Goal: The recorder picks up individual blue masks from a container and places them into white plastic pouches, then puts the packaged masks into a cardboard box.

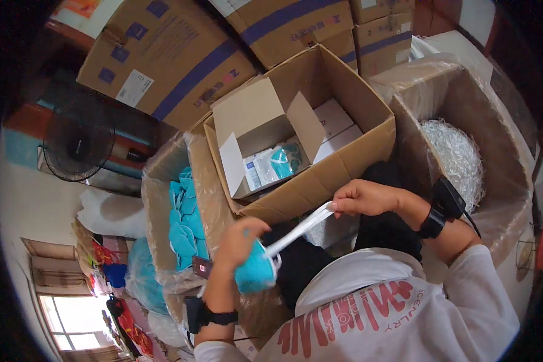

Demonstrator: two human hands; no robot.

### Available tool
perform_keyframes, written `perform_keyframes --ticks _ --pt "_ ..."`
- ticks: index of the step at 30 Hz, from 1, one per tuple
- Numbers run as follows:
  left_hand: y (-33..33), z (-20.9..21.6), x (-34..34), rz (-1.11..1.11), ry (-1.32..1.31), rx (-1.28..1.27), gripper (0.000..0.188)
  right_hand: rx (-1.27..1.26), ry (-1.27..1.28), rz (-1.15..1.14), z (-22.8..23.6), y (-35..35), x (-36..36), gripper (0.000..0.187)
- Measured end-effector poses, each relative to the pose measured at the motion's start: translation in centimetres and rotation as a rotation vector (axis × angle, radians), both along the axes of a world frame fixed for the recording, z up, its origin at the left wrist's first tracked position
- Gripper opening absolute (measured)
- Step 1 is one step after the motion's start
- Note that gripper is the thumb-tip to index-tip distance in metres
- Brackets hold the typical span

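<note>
My left hand is closed on a teal cup-shaped face mask, blurred a little by motion. White elastic straps run taut from the mask up to the right. Their far end is pinched between the thumb and fingers of my right hand. Just beyond my hands, a small open carton sits inside a larger brown cardboard box. In the small carton lie clear-wrapped packs, with a teal mask showing through one.
A plastic-lined box on the left holds many teal masks. Another lined box on the right holds a heap of white elastic straps. Large sealed cartons stand behind. A black fan is at the far left.
</note>
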State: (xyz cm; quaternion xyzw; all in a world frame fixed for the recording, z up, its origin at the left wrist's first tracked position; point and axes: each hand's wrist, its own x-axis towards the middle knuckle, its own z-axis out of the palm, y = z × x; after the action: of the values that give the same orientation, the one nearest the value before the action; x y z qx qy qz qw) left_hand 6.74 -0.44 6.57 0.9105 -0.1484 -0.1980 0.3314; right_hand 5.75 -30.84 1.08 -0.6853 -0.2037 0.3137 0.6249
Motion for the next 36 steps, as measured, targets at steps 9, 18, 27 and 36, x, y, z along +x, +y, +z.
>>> perform_keyframes --ticks 9,18,27,36 --pt "-4.6 -4.3 -8.5 -0.151 0.330 -0.512 0.024 0.140 0.187 0.097 -5.6 5.6 -5.4 0.041" --pt "-1.6 -5.6 -7.7 -0.433 0.246 -0.090 0.028 -0.109 -0.241 0.423 -2.4 7.6 -7.0 0.035" --pt "-2.6 -10.2 -12.4 -0.502 0.491 -0.559 0.029 -0.145 -0.210 0.927 1.0 5.5 -5.5 0.021" --pt "-2.0 -9.5 -13.0 -0.345 0.931 -0.483 0.022 -0.223 0.164 0.921 4.3 -1.6 -6.1 0.022"
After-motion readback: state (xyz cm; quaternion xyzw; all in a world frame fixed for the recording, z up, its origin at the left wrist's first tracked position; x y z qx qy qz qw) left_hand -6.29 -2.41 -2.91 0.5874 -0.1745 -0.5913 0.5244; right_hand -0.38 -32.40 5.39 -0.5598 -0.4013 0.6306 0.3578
